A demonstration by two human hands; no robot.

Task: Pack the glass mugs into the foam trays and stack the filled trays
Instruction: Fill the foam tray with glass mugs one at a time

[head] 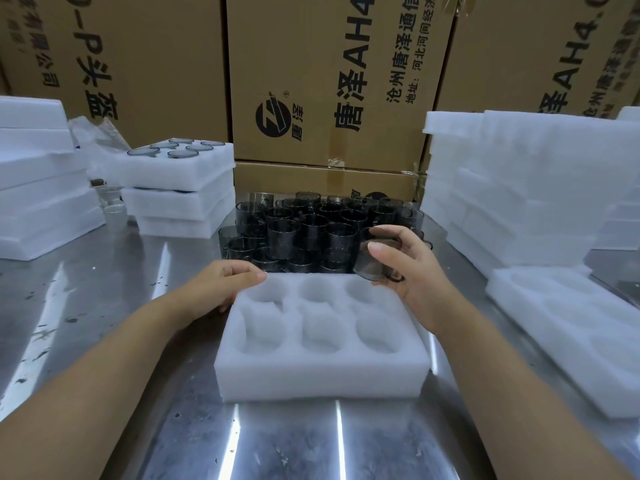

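A white foam tray [322,368] with several empty round pockets lies on the steel table in front of me. My left hand [221,284] grips its far left corner, thumb on top. My right hand [412,268] holds a smoky glass mug [372,259] tilted above the tray's far right corner. Behind the tray stands a dense cluster of dark glass mugs [311,230], several stacked on one another.
A stack of filled trays [180,188] sits at the back left, mugs showing in the top one. Empty foam trays are piled at far left [38,174] and right [519,188], with one lying flat [568,327]. Cardboard boxes [332,74] wall the back.
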